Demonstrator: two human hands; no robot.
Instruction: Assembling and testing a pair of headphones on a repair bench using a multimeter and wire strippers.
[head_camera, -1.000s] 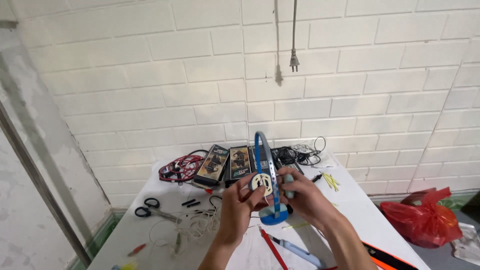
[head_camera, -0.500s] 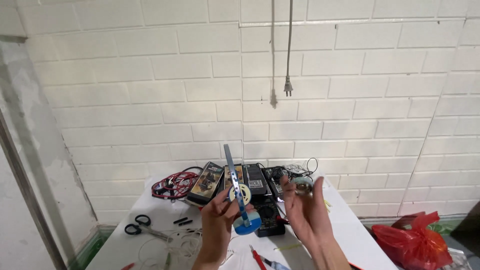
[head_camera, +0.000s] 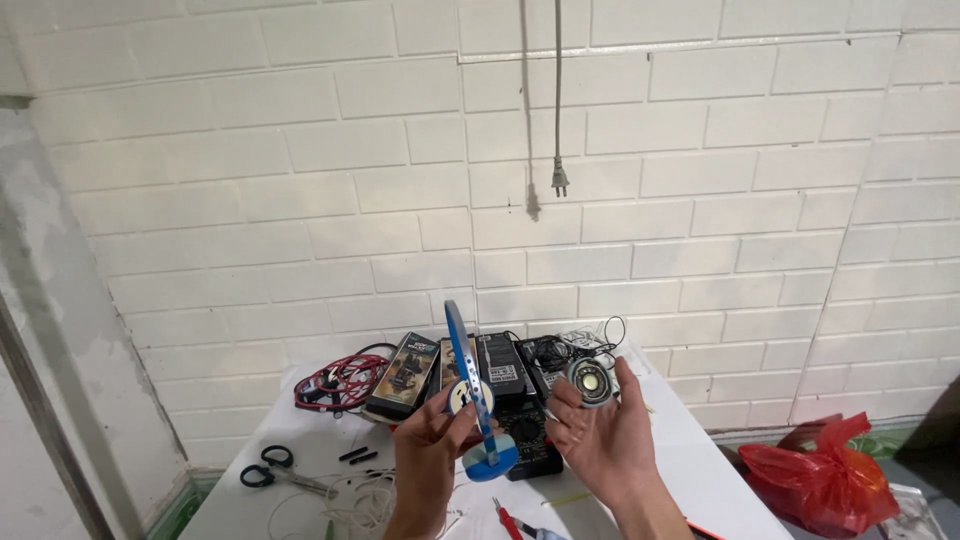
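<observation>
One blue headset (head_camera: 466, 390) is gripped by the left hand (head_camera: 432, 452) above the table (head_camera: 690, 470); one round speaker (head_camera: 589, 382) is pinched by the right hand (head_camera: 600, 440). One pair of scissors (head_camera: 268, 468) lies left.

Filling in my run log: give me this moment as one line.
left hand: holds blue headband headset | right hand: holds round grey speaker disc at fingertips | below: white table, black scissors

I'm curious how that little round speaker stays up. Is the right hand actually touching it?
Touching. The head view shows the round speaker pinched at the fingertips of the right hand, with no gap between them.
</observation>
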